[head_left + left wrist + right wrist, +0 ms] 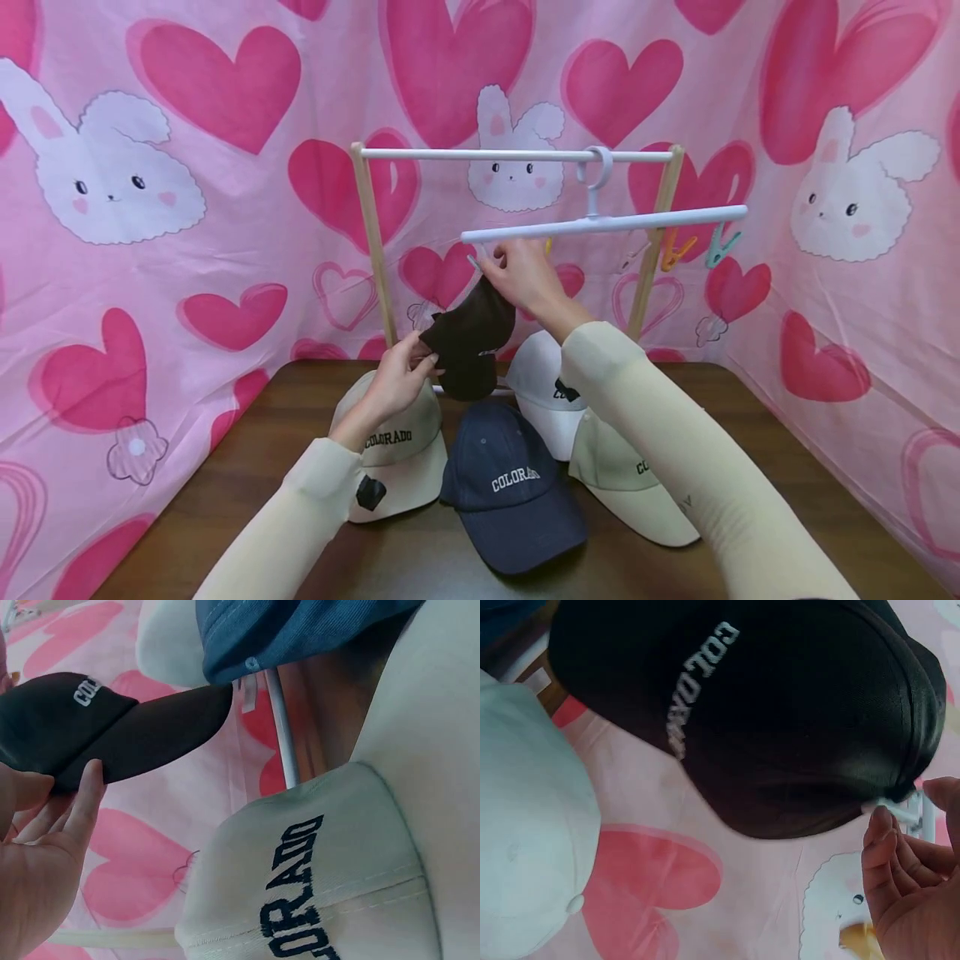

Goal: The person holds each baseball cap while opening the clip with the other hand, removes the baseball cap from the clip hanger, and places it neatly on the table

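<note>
A black cap (468,346) with white lettering hangs tilted below the left end of a white hanger (645,222). My left hand (396,373) pinches the cap's edge where brim and crown meet, thumb on one side, as the left wrist view shows (52,840). Up at the hanger, my right hand (525,271) pinches a pale clothespin (907,810) between thumb and fingers. That clothespin meets the black cap's edge in the right wrist view. The hanger's hook loops over the white rod (472,155) of a wooden-legged rack.
On the brown table (247,492) stand a beige cap (405,467), a navy cap (517,500), a white cap (536,367) and another light cap (622,492). Orange (677,248) and teal (722,246) clothespins dangle from the hanger's right end. A pink heart-patterned cloth (225,208) hangs behind.
</note>
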Demonstrator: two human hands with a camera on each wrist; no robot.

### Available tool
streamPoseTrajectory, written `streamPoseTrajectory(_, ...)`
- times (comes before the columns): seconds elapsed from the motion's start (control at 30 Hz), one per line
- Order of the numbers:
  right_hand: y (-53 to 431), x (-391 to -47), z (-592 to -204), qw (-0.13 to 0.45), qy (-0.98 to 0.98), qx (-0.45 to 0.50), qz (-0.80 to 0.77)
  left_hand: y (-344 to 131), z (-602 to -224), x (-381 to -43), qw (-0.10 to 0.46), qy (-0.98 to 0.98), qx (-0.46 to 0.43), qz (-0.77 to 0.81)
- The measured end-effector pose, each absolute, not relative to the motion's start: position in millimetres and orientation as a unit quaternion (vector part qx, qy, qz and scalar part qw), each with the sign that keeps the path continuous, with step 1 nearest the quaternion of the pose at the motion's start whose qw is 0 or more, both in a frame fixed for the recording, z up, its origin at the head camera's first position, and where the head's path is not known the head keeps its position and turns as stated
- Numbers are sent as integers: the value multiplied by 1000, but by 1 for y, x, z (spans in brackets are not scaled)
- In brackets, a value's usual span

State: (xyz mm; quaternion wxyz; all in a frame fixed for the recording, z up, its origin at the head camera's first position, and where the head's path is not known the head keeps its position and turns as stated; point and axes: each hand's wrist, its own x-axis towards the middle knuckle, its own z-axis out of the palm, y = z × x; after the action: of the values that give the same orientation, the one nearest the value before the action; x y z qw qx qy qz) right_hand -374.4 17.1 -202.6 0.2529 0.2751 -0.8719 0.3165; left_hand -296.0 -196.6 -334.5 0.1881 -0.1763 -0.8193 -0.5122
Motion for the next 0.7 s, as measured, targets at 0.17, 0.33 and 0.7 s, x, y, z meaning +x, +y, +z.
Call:
streamPoseTrajectory(0.17, 8, -371, -201, 250, -881, 243, 319, -194, -336, -293, 186, -816, -188, -514)
streamPoseTrajectory(0.33, 2, -371, -201, 273, -896, 201, 288, -190, -334, -291, 187, -816, -191, -513)
streamPoseTrajectory(0.7, 3, -376, -206, 324, -892, 226, 218, -191, -333, -289, 182, -821, -210, -498)
